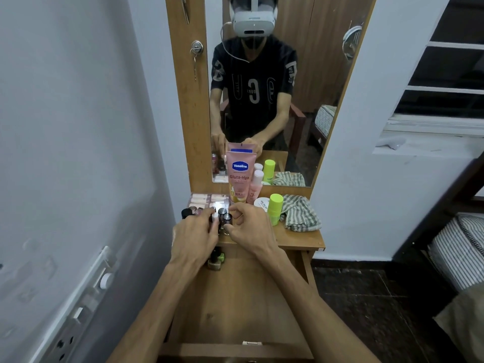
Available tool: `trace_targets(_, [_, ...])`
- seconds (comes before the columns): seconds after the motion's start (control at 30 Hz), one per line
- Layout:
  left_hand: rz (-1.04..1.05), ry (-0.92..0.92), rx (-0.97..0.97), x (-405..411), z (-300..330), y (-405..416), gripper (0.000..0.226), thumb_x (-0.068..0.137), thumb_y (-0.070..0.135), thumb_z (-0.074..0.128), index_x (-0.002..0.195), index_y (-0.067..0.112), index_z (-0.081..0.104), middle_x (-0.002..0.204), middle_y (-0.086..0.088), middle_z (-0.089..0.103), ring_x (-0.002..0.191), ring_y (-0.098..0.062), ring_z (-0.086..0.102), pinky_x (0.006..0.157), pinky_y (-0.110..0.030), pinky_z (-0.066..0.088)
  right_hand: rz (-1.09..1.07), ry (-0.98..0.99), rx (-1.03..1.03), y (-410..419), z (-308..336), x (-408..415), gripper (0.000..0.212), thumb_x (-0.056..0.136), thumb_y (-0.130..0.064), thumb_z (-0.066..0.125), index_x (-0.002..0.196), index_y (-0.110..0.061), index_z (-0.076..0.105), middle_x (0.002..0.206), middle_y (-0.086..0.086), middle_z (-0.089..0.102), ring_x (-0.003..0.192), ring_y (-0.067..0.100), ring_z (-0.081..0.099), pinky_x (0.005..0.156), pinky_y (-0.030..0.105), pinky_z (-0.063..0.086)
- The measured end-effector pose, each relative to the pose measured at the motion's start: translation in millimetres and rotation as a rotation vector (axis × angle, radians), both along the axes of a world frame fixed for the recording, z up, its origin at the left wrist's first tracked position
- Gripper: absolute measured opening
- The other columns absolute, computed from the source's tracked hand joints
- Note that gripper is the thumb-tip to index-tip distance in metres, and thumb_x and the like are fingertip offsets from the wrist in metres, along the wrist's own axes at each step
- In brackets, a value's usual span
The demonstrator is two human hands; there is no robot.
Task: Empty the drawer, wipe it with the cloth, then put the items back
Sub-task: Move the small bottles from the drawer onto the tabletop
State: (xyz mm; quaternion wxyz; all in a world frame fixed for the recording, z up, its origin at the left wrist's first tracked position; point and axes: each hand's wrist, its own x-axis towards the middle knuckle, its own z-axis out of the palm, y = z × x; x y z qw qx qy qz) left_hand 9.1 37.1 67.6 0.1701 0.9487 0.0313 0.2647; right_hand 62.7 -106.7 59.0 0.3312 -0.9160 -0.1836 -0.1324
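The wooden drawer (pixel 235 310) stands pulled open below the tabletop (pixel 301 238); its floor is mostly bare, with a few small bottles (pixel 216 260) at its far left end. On the tabletop stands a cluster of small dark-capped nail polish bottles (pixel 223 214). My left hand (pixel 195 238) reaches over the cluster, fingers curled on a white-capped bottle (pixel 214 218). My right hand (pixel 248 226) pinches a dark-capped bottle (pixel 227 220) beside it. The striped green-and-white cloth (pixel 298 213) lies crumpled at the tabletop's right end.
A pink Vaseline tube (pixel 239 176), a pink bottle (pixel 255 187), a white jar (pixel 262 203) and a lime-green bottle (pixel 275 208) stand against the mirror (pixel 262 87). A pink compartment box (pixel 209 199) sits back left. Wall at left, bed at right.
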Motion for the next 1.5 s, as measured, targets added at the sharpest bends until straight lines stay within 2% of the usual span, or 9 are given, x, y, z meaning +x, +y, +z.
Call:
trace_targets(0.07, [-0.006,-0.014,-0.003,-4.0,-0.1,-0.4,0.026,0.098,0.034,0.056,0.118,0.022,0.066,0.075,-0.004,0.074,0.071,-0.028,0.069,0.056,-0.031,0.043,-0.003,-0.051,0.015,-3.3,-3.7,-3.9,0.043,0.078,-0.03,0.08,0.119,-0.02,0.072,0.1,-0.006,0.074,0.085,0.01,0.067,0.076,0.03,0.058])
trace_targets(0.23, [-0.048,-0.113,-0.087,-21.9,-9.2,2.8,0.015,0.09,0.023,0.066,0.105,0.023,0.066,0.062,0.003,0.065,0.057,-0.023,0.063,0.051,-0.032,0.051,-0.03,-0.172,0.137,-12.6,-13.4,-32.9,0.009,0.082,-0.022,0.072,0.09,-0.025,0.074,0.08,-0.013,0.068,0.066,0.004,0.06,0.062,0.02,0.053])
trace_targets(0.37, [-0.024,-0.12,-0.161,-44.6,-33.2,5.1,0.008,0.083,0.018,0.066,0.086,0.025,0.064,0.055,0.009,0.051,0.047,-0.015,0.054,0.047,-0.028,0.047,-0.025,-0.054,0.134,-15.1,-39.4,-61.2,0.004,0.079,-0.026,0.069,0.082,-0.028,0.071,0.072,-0.016,0.066,0.065,0.005,0.061,0.063,0.025,0.054])
trace_targets(0.47, [0.005,0.03,-0.148,-54.2,-58.9,10.0,0.004,0.08,0.024,0.062,0.083,0.027,0.062,0.053,0.009,0.052,0.05,-0.015,0.058,0.051,-0.03,0.051,-0.042,0.129,0.032,-9.1,-57.3,-69.3,0.015,0.077,-0.031,0.064,0.088,-0.028,0.074,0.076,-0.016,0.071,0.075,0.007,0.067,0.07,0.028,0.057])
trace_targets(0.6, [0.024,0.272,-0.077,-49.8,-79.1,16.0,0.024,0.085,0.033,0.062,0.109,0.032,0.066,0.073,0.001,0.069,0.072,-0.02,0.068,0.068,-0.038,0.059,-0.091,0.349,-0.004,-1.3,-73.5,-63.7,0.031,0.08,-0.03,0.059,0.108,-0.032,0.074,0.086,-0.009,0.075,0.092,0.018,0.071,0.082,0.032,0.057])
trace_targets(0.8, [-0.012,0.286,-0.014,-26.9,-83.8,9.6,0.039,0.09,0.032,0.059,0.128,0.037,0.059,0.09,-0.002,0.075,0.089,-0.024,0.07,0.074,-0.037,0.056,-0.044,0.354,0.002,7.6,-80.8,-51.5,0.044,0.088,-0.031,0.053,0.129,-0.036,0.065,0.089,0.0,0.075,0.097,0.031,0.069,0.084,0.04,0.057])
trace_targets(1.07, [0.015,0.228,-0.133,-25.1,-89.1,6.3,0.018,0.091,0.037,0.063,0.109,0.034,0.066,0.088,0.003,0.074,0.086,-0.022,0.07,0.07,-0.034,0.052,-0.008,0.293,-0.054,9.4,-98.3,-44.0,0.037,0.092,-0.03,0.047,0.129,-0.03,0.054,0.105,0.011,0.074,0.101,0.042,0.064,0.08,0.043,0.051])
trace_targets(1.27, [0.057,0.232,-0.294,-32.0,-88.4,8.2,0.011,0.079,0.032,0.074,0.082,0.029,0.063,0.064,0.01,0.062,0.066,-0.014,0.06,0.063,-0.031,0.048,-0.124,0.266,0.051,20.0,-107.6,-42.6,0.028,0.092,-0.046,0.057,0.109,-0.025,0.067,0.098,-0.004,0.076,0.098,0.03,0.068,0.079,0.038,0.051])
trace_targets(1.5, [0.082,0.247,-0.364,-33.5,-90.2,9.8,0.012,0.077,0.03,0.074,0.079,0.03,0.062,0.061,0.014,0.062,0.061,-0.006,0.056,0.06,-0.027,0.042,-0.409,0.245,0.269,52.4,-113.4,-46.8,0.038,0.087,-0.058,0.066,0.082,-0.021,0.073,0.084,-0.006,0.074,0.08,0.02,0.069,0.066,0.033,0.048])
